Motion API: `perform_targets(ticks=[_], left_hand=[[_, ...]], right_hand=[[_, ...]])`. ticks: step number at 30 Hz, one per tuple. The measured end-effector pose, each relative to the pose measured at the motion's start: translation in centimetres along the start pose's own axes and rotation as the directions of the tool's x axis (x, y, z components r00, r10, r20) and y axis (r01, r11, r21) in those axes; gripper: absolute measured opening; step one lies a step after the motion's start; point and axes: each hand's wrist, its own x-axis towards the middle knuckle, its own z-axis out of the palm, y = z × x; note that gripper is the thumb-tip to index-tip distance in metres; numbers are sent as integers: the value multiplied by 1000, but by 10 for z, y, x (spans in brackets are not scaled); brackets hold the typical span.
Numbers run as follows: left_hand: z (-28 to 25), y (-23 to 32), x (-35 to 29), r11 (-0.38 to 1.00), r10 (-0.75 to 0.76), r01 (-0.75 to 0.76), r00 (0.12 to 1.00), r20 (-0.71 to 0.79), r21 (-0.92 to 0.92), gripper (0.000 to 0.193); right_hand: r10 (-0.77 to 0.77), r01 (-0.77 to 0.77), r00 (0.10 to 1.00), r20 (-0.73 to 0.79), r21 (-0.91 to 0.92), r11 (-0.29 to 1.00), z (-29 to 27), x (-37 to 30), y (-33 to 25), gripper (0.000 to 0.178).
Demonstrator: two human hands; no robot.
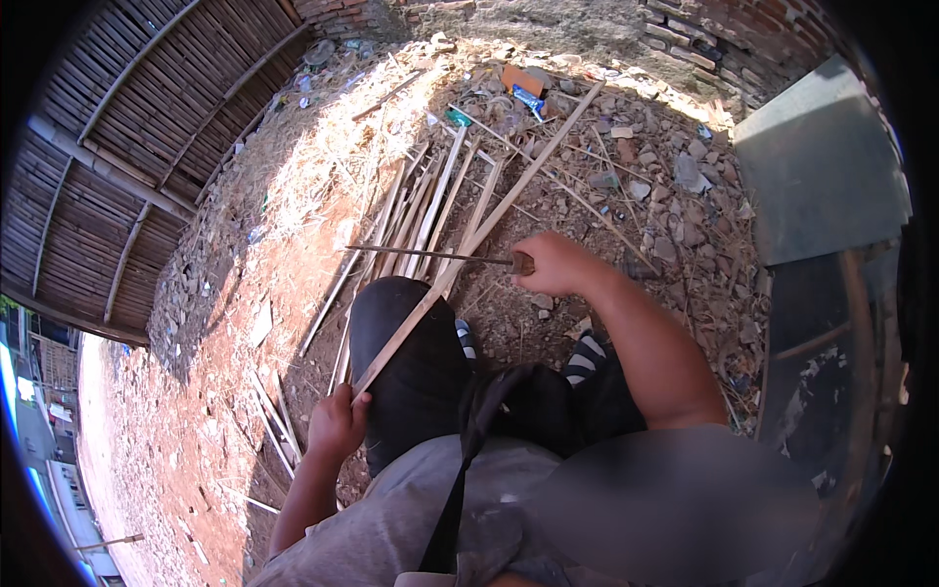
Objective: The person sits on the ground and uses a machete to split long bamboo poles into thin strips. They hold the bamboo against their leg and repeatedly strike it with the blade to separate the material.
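My left hand (337, 423) is closed round the near end of a long wooden strip (533, 168). The strip slants across my left knee and reaches away to the upper right, over other wood. In my right hand (556, 264) is the wooden handle of a long, thin blade (421, 252). Seen almost edge-on, the blade points left and crosses the strip just beyond my knee; whether it touches the wood I cannot tell. Its exact kind, saw or machete, does not show. Beyond my knee lies a pile of similar wooden strips (398, 213).
Rubble and dry straw (675, 215) cover the ground ahead and right. A bamboo wall (147, 117) stands at the left, a brick wall (587, 29) at the back. Grey-green sheets (822, 166) lean at the right. More thin strips (277, 421) lie beside my left arm.
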Motion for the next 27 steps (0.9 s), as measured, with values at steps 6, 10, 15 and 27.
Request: perform_targets(ticks=[6,10,15,27], left_hand=[[6,2,-1,1000,-17,18,1000,-20,21,37],[-1,3,1,1000,-27,27,1000,13,12,39],[-2,3,0,997,-65,63,998,24,54,40],[-1,-3,2,994,-100,98,992,71,43,40]], right_hand=[[21,-14,998,60,-117,993,-1,-1,-19,23],[120,-116,988,-101,37,993,-4,1,34,26],[11,-12,996,-93,-13,1000,-4,2,-3,27],[198,-196,973,-121,28,980,-16,2,30,31]])
